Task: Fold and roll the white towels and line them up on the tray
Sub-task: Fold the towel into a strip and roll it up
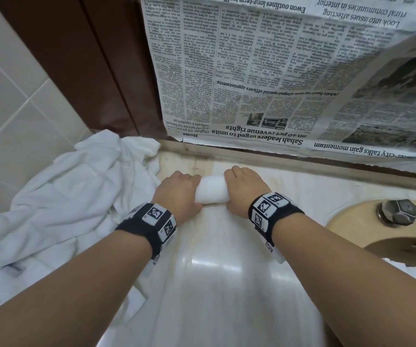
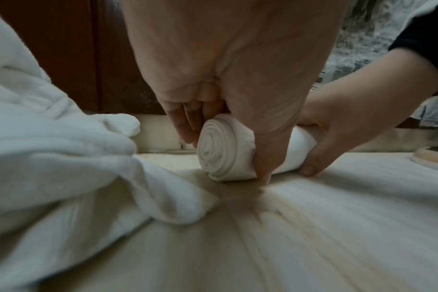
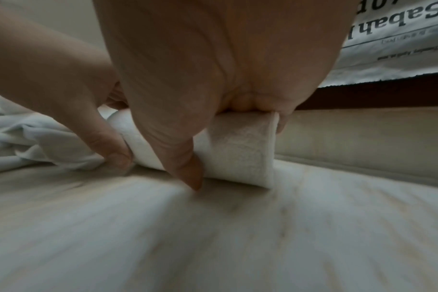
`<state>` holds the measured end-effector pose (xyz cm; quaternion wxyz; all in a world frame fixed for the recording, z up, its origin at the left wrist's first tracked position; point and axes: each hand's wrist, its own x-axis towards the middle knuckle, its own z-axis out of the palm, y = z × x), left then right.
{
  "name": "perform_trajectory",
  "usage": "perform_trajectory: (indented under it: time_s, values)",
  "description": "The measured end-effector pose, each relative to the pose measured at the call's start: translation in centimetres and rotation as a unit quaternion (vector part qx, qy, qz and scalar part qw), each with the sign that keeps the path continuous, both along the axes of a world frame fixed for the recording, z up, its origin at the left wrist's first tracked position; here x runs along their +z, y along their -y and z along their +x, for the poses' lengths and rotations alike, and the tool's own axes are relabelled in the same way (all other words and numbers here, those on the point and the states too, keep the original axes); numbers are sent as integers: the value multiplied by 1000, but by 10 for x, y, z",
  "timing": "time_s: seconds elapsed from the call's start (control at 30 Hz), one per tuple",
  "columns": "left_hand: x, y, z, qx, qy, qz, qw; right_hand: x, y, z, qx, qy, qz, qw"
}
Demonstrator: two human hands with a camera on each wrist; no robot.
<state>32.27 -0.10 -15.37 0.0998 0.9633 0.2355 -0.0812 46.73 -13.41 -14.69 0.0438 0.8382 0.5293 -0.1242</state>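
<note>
A rolled white towel (image 1: pixel 211 189) lies on the pale worktop (image 1: pixel 217 284), close to the back ledge, with its long axis running left to right. From the left wrist view its left end (image 2: pixel 220 150) shows a tight spiral of layers; from the right wrist view the right end (image 3: pixel 240 152) shows a flat outer band of terry cloth with a clean edge. The roll rests on the worktop.

Both hands hold it. The left hand (image 1: pixel 176 194) is curled over the left end, fingers (image 2: pixel 185 122) down behind the roll and the thumb down in front, its tip touching the worktop. The right hand (image 1: pixel 245 189) is curled over the right end in the same way, thumb in front and fingers wrapped over the top and far side. Only the middle of the roll shows between the two hands in the head view. Each wrist carries a black band (image 1: pixel 149 226) with square printed markers.

Left of the roll, a heap of loose white towels (image 1: pixel 64 196) lies crumpled on the worktop, one fold reaching near the left hand. Behind the worktop, newspaper (image 1: pixel 277 71) hangs upside down over the wall, next to a dark brown wooden panel (image 1: pixel 89 58) and pale wall tiles (image 1: pixel 6 96). To the right sits a beige basin rim (image 1: pixel 352 226) with a metal tap (image 1: pixel 399 212) fitting on it.
</note>
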Motion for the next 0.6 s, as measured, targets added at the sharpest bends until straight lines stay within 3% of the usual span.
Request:
perform_trajectory:
  time_s: [0.4, 0.6]
  values:
    - [11, 66, -60, -93, -98, -1, 991, 3, 67, -57, 20, -33, -91, 995]
    - [18, 89, -88, -127, -122, -41, 984, 8, 112, -104, -43, -92, -106, 989]
